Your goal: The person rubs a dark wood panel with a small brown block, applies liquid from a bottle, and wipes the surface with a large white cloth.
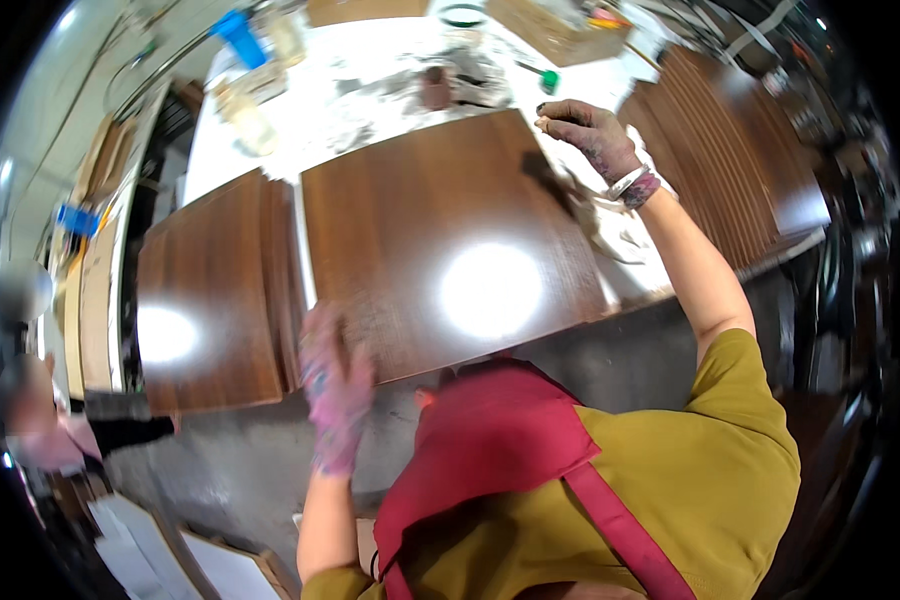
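Observation:
A brown wood-grain panel [420, 220] lies flat in front of me, with a bright glare on its near half. My left hand [335, 385], in a stained pink-purple glove, is at its near left corner, fingers stretched out and somewhat blurred. Past the panel's far right corner, my right hand [595, 140] is raised in a darkly stained glove. Its thumb and fingers are pinched together; whatever is between them is too small to make out. Beneath my right wrist a crumpled white cloth [615, 225] lies beside the panel.
Stacks of brown panels stand at the left [205, 290] and right [710, 150]. Across the white, dark-smeared tabletop [320, 70] are a brown jar [436, 88], a clear bottle [242, 115], a blue cup [238, 38], a green-ended tool [549, 80] and a cardboard box [560, 30]. Another person [55, 430] is at far left.

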Demonstrator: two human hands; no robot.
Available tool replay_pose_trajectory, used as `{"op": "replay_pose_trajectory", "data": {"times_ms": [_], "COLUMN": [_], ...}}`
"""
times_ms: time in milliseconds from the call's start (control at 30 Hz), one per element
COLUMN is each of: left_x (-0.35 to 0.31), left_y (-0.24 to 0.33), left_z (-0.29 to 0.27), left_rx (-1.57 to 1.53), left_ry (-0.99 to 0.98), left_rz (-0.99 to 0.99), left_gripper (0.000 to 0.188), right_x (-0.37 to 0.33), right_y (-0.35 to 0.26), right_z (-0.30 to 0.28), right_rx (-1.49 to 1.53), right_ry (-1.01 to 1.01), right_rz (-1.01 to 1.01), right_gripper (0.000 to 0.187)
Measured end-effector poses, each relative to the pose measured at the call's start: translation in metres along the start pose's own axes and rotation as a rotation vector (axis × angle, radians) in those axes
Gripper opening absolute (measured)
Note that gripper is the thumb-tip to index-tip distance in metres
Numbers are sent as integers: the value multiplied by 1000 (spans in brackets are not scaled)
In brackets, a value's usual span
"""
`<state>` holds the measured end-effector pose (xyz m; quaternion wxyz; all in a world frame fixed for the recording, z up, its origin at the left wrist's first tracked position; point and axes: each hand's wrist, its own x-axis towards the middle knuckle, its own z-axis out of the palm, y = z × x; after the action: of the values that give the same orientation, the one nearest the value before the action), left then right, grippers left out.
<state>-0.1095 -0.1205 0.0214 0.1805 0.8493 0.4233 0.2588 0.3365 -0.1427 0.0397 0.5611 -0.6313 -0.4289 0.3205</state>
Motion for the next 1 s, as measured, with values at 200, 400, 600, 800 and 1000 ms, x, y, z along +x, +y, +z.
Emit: {"op": "replay_pose_trajectory", "data": {"times_ms": [200, 400, 600, 800, 1000], "left_x": [-56, -18, 21, 22, 24], "left_y": [-8, -6, -33, -41, -48], "left_z": [-27, -21, 25, 35, 37], "left_rx": [29, 220, 265, 285, 241], "left_ry": [-192, -119, -79, -124, -10], "left_rz": [-291, -124, -27, -62, 49], "left_gripper": [46, 52, 62, 71, 74], "right_x": [-71, -33, 45, 79, 159], "right_y": [19, -11, -33, -14, 10], "right_z": [-20, 74, 239, 333, 348], "right_rx": [214, -165, -516, -656, -722], "right_ry": [65, -159, -444, -876, -781], "right_rz": [157, -230, -812, -996, -855], "right_gripper": [29, 32, 20, 12, 10]}}
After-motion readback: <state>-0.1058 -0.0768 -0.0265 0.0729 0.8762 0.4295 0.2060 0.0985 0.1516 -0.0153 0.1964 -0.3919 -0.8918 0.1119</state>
